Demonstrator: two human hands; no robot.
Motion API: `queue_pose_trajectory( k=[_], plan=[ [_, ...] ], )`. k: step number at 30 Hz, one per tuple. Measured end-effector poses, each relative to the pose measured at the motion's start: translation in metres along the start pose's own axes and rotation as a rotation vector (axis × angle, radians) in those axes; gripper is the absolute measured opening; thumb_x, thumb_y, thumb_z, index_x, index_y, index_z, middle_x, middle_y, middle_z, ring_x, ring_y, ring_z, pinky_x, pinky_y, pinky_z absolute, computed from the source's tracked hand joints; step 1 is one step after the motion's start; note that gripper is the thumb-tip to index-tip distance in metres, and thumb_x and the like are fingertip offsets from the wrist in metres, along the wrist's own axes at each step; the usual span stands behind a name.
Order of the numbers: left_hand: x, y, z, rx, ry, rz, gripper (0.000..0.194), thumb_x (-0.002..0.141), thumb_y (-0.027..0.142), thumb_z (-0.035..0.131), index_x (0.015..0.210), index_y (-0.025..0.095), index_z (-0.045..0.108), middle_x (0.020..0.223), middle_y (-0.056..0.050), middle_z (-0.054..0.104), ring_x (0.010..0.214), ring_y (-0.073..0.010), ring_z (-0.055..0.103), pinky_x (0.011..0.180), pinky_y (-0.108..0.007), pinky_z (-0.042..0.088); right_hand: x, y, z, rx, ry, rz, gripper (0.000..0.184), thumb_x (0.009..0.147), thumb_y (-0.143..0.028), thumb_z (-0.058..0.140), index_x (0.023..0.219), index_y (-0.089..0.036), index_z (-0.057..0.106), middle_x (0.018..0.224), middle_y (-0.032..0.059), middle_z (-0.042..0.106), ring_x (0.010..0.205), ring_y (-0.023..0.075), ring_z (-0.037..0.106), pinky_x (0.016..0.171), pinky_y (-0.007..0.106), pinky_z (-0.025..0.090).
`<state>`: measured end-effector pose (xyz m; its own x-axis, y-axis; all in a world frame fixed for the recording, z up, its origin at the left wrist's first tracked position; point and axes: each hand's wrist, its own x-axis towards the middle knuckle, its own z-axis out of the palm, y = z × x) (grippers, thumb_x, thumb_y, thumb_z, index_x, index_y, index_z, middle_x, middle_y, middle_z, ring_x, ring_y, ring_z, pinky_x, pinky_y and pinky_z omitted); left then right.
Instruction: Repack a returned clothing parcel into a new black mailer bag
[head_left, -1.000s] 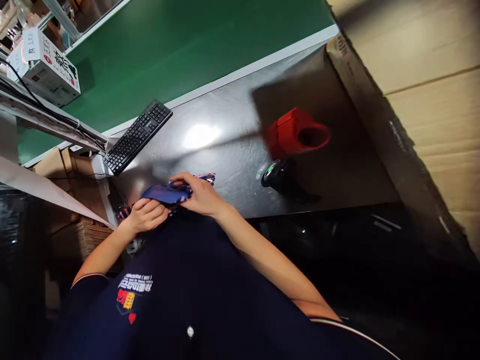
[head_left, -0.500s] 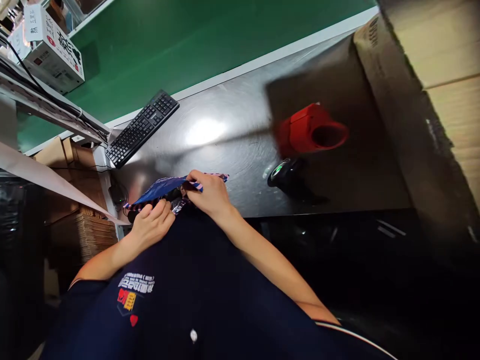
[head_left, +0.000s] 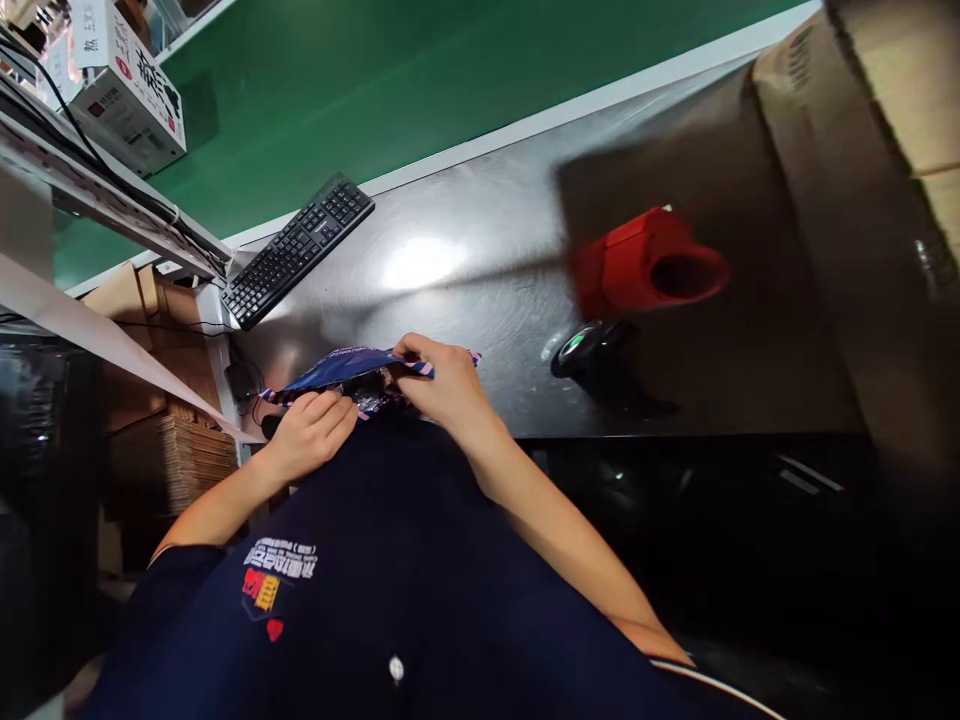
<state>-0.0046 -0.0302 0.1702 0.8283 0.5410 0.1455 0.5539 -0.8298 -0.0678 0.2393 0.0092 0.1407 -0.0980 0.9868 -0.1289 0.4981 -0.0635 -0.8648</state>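
Close to my body, at the metal bench's near edge, is a blue bag (head_left: 330, 372) with a pink-and-dark striped border, its mouth parted. Inside it shows a shiny, dark wrapped item (head_left: 369, 392), too hidden to name. My left hand (head_left: 313, 432) is closed at the near left side of the mouth, its fingertips curled over the edge. My right hand (head_left: 442, 385) pinches the striped rim on the right between thumb and fingers. The bag's lower part is out of sight behind my hands and shirt.
A black keyboard (head_left: 300, 250) lies on the metal bench (head_left: 480, 220). To the right are a red tape dispenser-like object (head_left: 652, 262) and a black device with a green light (head_left: 592, 350). Cardboard (head_left: 817, 180) borders the right; a printed box (head_left: 131, 95) sits on the green surface.
The view has shifted, so most things appear slightly farther right. Both hands keep hold of the bag, and its mouth shows a little more of the shiny contents.
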Motion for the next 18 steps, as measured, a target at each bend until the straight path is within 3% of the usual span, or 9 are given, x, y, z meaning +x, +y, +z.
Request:
queue_pose_trajectory(
  k=[3,6,9,12,14,16,18],
  plan=[
    [0.004,-0.003,0.004,-0.017,0.009,0.015,0.023,0.102,0.014,0.054,0.113,0.021,0.073,0.104,-0.008,0.08,0.1,-0.0214,0.073,0.095,-0.041,0.062,-0.006,-0.013,-0.01,0.024,-0.032,-0.151,0.042,0.083,-0.031,0.065,0.125,-0.024,0.066,0.118,0.0089,0.075,0.105,0.0281,0.07,0.089,0.039,0.055],
    [0.012,-0.005,0.007,-0.073,0.033,0.023,0.019,0.1,0.011,0.056,0.108,0.019,0.072,0.097,-0.007,0.078,0.098,-0.0205,0.073,0.101,-0.043,0.061,-0.002,-0.036,-0.016,-0.131,-0.083,-0.363,0.053,0.089,-0.028,0.063,0.142,-0.025,0.059,0.141,0.0114,0.066,0.13,0.0314,0.06,0.11,0.047,0.046],
    [0.017,-0.008,0.009,-0.16,0.068,0.079,0.019,0.098,0.007,0.06,0.109,0.017,0.071,0.097,-0.007,0.077,0.099,-0.0202,0.072,0.104,-0.043,0.06,0.019,-0.051,-0.014,-0.326,-0.244,-0.422,0.041,0.087,-0.017,0.06,0.125,-0.025,0.073,0.126,0.0102,0.074,0.12,0.0317,0.065,0.105,0.045,0.047],
    [0.012,-0.011,0.014,-0.201,0.077,0.112,0.019,0.099,0.011,0.06,0.112,0.02,0.072,0.1,-0.005,0.078,0.101,-0.0194,0.071,0.106,-0.045,0.059,0.042,-0.054,-0.009,-0.439,-0.376,-0.323,0.034,0.084,-0.015,0.061,0.11,-0.027,0.079,0.107,0.0071,0.079,0.099,0.0296,0.07,0.088,0.039,0.051],
    [0.004,-0.011,0.021,-0.245,0.077,0.077,0.021,0.1,0.016,0.06,0.115,0.024,0.072,0.105,-0.005,0.078,0.102,-0.0196,0.07,0.104,-0.044,0.06,0.051,-0.054,-0.008,-0.461,-0.375,-0.268,0.034,0.084,-0.017,0.062,0.111,-0.029,0.08,0.102,0.0056,0.08,0.094,0.0285,0.071,0.083,0.037,0.05],
    [-0.003,-0.009,0.028,-0.268,0.12,-0.059,0.02,0.099,0.021,0.062,0.116,0.025,0.072,0.106,-0.006,0.077,0.103,-0.0218,0.07,0.1,-0.045,0.06,0.056,-0.057,-0.01,-0.457,-0.345,-0.239,0.032,0.085,-0.018,0.062,0.109,-0.028,0.081,0.098,0.006,0.079,0.093,0.0283,0.07,0.082,0.035,0.049],
    [-0.002,-0.004,0.032,-0.257,0.21,-0.315,0.02,0.097,0.03,0.065,0.116,0.023,0.071,0.107,-0.01,0.075,0.105,-0.0257,0.069,0.097,-0.047,0.058,0.058,-0.065,-0.014,-0.456,-0.342,-0.208,0.028,0.085,-0.018,0.063,0.104,-0.026,0.082,0.094,0.0076,0.079,0.094,0.0288,0.07,0.083,0.035,0.049]
  ],
)
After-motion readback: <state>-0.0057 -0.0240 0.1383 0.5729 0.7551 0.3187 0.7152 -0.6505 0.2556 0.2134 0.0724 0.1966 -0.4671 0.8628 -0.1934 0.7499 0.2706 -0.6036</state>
